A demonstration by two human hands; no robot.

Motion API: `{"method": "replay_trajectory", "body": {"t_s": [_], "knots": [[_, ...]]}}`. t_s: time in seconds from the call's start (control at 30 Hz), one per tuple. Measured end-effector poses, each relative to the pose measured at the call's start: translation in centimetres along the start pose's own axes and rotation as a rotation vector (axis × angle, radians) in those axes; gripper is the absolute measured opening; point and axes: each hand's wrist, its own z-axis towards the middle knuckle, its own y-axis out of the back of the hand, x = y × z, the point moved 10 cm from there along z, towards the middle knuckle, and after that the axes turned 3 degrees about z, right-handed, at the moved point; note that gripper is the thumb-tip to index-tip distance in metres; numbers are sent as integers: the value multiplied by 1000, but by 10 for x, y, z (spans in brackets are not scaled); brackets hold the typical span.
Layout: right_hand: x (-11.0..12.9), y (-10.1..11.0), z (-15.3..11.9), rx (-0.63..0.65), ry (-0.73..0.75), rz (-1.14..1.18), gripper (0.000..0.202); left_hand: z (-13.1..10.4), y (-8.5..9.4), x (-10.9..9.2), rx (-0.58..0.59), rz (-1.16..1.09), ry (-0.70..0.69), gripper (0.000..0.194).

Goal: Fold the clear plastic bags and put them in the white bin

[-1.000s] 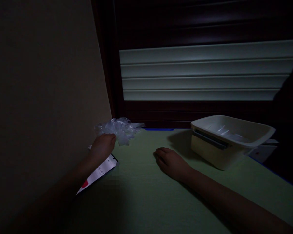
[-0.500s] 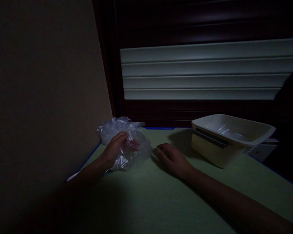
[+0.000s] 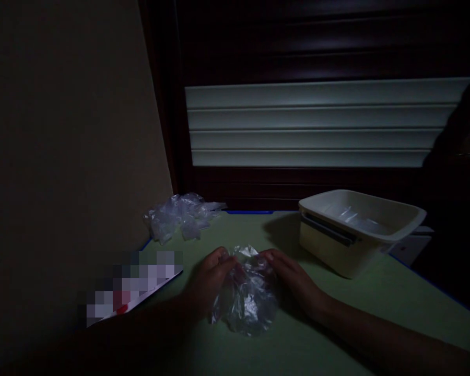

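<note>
A crumpled clear plastic bag point(image 3: 250, 303) hangs between my two hands, low over the green tabletop point(image 3: 297, 344). My left hand point(image 3: 211, 274) pinches its upper left edge between thumb and fingers. On the opposite side, my right hand point(image 3: 292, 274) grips the upper right edge, with its thumb on top. The bag's mouth faces the far side, and its loose folds droop toward me. Farther back on the left lies a pile of more clear plastic bags point(image 3: 176, 216), apart from both hands.
A cream plastic bin point(image 3: 329, 256) with a dark handle stands at the right, clear plastic visible inside it. At the left edge lies a flat white item point(image 3: 141, 297), its surface blurred out. A wall point(image 3: 74, 156) borders the left; a dark slatted panel point(image 3: 317, 120) rises behind.
My left hand has drawn one bag away from the pile, toward me and to the right. My right hand has taken hold of its other side. The view has shifted slightly.
</note>
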Motion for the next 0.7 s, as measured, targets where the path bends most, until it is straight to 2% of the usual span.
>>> {"method": "replay_trajectory", "body": {"t_s": [0.23,0.47,0.63,0.7], "knots": [[-8,6,-3,19,-78,148,35,1,2,-2,-39,-20,16,27],[-7,4,-6,64,-123,107,34,-1,-1,3,-16,125,61,31],[-10,15,-6,-23,-137,269,34,0,-2,1,-34,251,38,34],[-8,23,-6,-87,-131,258,34,-1,-3,-3,-47,291,7,32]]}}
